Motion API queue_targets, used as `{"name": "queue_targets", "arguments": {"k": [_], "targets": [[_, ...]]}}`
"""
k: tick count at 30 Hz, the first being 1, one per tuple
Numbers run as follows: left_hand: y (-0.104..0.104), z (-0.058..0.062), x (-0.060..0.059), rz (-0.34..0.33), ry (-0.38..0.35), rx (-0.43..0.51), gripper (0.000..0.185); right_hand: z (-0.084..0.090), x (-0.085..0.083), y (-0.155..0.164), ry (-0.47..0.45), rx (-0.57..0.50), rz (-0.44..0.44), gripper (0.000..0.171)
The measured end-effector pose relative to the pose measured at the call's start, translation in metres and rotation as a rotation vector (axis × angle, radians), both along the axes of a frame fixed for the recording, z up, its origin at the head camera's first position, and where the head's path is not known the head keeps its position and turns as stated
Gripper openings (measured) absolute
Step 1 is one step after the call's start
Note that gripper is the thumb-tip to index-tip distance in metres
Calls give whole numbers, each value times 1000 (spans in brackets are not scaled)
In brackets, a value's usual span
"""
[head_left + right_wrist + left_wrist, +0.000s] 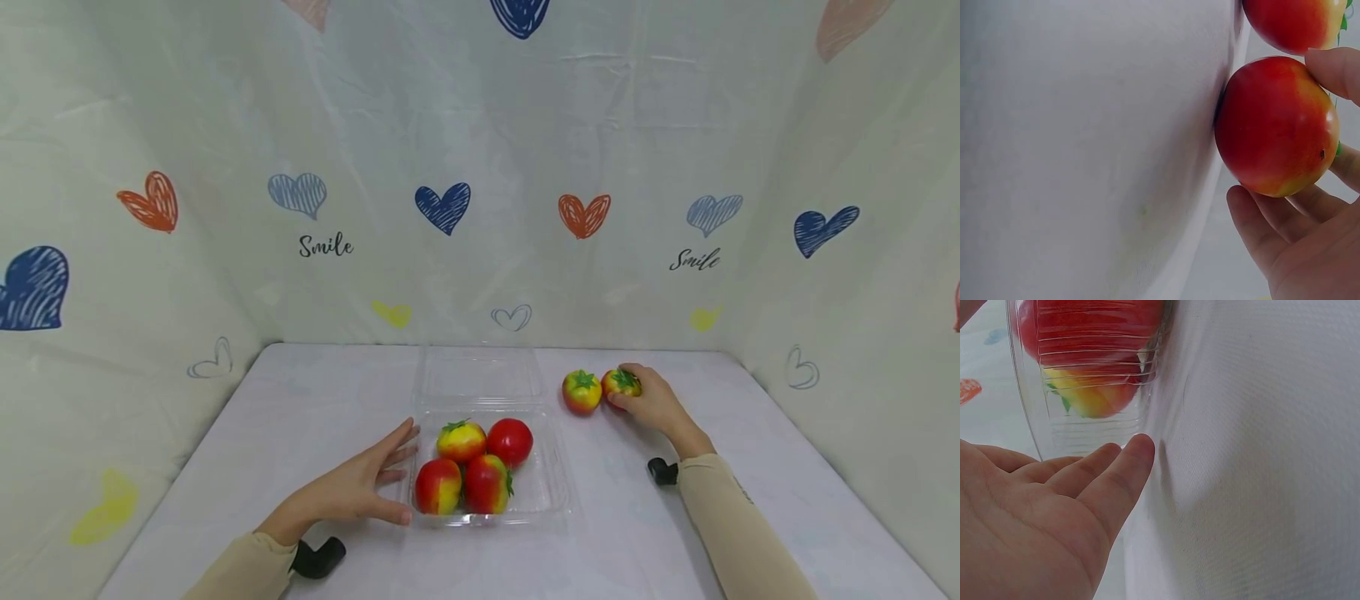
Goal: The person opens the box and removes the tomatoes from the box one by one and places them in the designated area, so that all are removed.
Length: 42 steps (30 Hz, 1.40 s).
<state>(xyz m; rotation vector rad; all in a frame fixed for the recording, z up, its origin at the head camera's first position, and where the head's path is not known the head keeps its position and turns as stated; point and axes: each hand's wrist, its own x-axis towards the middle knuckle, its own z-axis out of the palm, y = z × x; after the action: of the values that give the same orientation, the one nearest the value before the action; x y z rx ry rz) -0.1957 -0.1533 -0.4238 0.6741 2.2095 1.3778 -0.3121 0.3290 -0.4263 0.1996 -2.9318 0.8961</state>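
A clear plastic clamshell box [551, 492] lies open on the white table, holding several red-and-yellow toy tomatoes [480, 467]. My left hand [367, 483] lies flat with straight fingers against the box's left wall [1085, 425], holding nothing. Further right, my right hand [648, 400] curls its fingers round a tomato [621, 383] that sits on the table; in the right wrist view the fingers [1285, 231] wrap the tomato [1275, 125]. Another tomato [582, 392] sits just left of it, also seen at the top of the right wrist view [1291, 22].
The box's lid [480, 375] lies folded back toward the rear. Cloth walls printed with hearts [442, 207] close in the table at the back and both sides. The white tablecloth [300, 408] shows bare on the left and at the front right.
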Motion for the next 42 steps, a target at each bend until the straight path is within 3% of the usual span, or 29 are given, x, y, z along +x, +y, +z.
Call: {"name": "queue_targets", "arguments": {"k": [20,42], "targets": [[1,2,2,3,-5,5,114,4,2,-1,-14,-10,2,68],[-1,0,0,-23,14,19,113,38,25,-41,152,-11,66,60]]}}
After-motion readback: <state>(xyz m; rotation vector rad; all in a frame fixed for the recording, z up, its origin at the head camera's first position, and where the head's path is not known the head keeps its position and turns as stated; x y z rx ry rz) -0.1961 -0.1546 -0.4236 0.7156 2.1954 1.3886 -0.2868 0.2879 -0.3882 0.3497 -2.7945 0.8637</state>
